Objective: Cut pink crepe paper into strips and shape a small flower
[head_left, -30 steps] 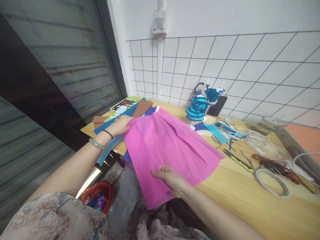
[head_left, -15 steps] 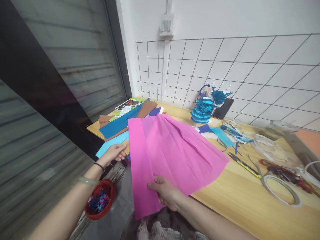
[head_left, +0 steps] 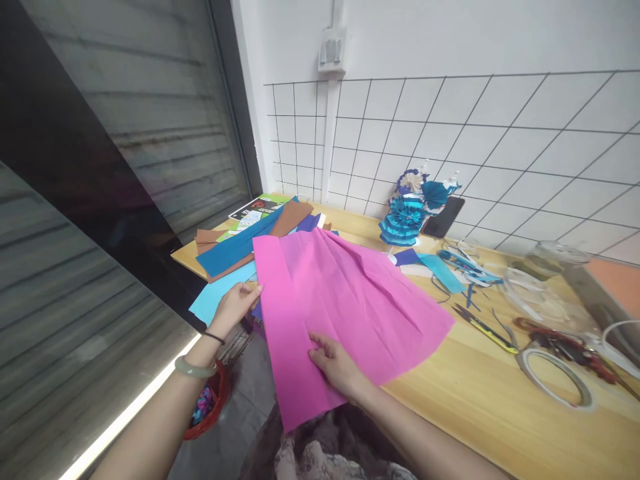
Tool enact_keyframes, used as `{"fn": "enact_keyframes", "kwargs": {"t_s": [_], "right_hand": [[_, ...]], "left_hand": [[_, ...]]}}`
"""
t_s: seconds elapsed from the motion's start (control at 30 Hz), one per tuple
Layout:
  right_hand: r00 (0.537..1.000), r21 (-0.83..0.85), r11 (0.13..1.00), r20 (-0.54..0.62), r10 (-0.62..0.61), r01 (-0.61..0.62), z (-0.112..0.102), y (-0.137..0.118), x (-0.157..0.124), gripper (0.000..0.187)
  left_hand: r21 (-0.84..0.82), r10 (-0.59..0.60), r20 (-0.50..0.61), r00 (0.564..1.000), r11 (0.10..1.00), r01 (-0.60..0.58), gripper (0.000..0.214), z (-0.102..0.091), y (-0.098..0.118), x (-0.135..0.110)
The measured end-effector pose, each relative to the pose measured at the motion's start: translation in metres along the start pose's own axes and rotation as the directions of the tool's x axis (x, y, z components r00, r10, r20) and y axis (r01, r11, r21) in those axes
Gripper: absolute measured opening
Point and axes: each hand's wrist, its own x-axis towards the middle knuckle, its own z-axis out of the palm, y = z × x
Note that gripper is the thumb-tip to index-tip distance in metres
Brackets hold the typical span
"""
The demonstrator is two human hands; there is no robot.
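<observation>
A large creased pink paper sheet (head_left: 350, 293) lies over the near left part of the wooden table (head_left: 480, 393) and hangs past its front edge. My left hand (head_left: 234, 307) is at the sheet's left edge, fingers curled together and pinching that edge. My right hand (head_left: 334, 360) rests flat on the sheet's near part with its fingers stretched out, pressing the paper down. A green bangle and a black band sit on my left wrist.
Blue, brown and light-blue sheets (head_left: 240, 247) are piled at the table's left end. Further right are a blue paper fan ornament (head_left: 406, 217), a phone (head_left: 443, 217), a yellow-handled cutter (head_left: 487, 330), a tape ring (head_left: 555, 377) and a glass jar (head_left: 553, 267). A red basket (head_left: 210, 407) stands on the floor.
My left hand moved from the light-blue sheet to the pink sheet's left edge. My right hand let go of the near edge and now lies flat on top.
</observation>
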Motion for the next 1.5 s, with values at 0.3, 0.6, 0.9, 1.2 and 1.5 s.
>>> {"fn": "enact_keyframes", "kwargs": {"t_s": [0.3,0.6,0.9,1.2,1.5], "right_hand": [[0.994,-0.167,0.984,0.101,-0.052,0.068,0.005,-0.011,-0.001,0.044],[0.974,-0.559,0.798,0.095,-0.208,0.225,-0.016,-0.031,-0.02,0.038],[0.966,-0.551,0.806,0.002,-0.26,0.218,0.0,-0.033,-0.018,0.057],[0.973,-0.747,0.648,-0.01,-0.231,0.146,0.023,-0.054,-0.009,0.063],[0.94,-0.763,0.564,0.173,-0.295,0.317,0.052,-0.044,0.008,0.037]], "left_hand": [[-0.339,-0.12,0.222,0.968,0.921,0.192,0.036,0.005,0.011,0.04],[-0.448,-0.115,0.19,0.975,0.874,0.19,0.02,-0.011,0.033,0.044],[-0.521,-0.092,0.24,0.966,0.827,0.209,0.005,0.032,0.094,0.036],[-0.493,-0.065,0.199,0.978,0.855,0.158,0.013,0.046,0.102,0.035],[-0.41,-0.083,0.176,0.981,0.9,0.15,0.023,0.005,0.045,0.037]]}}
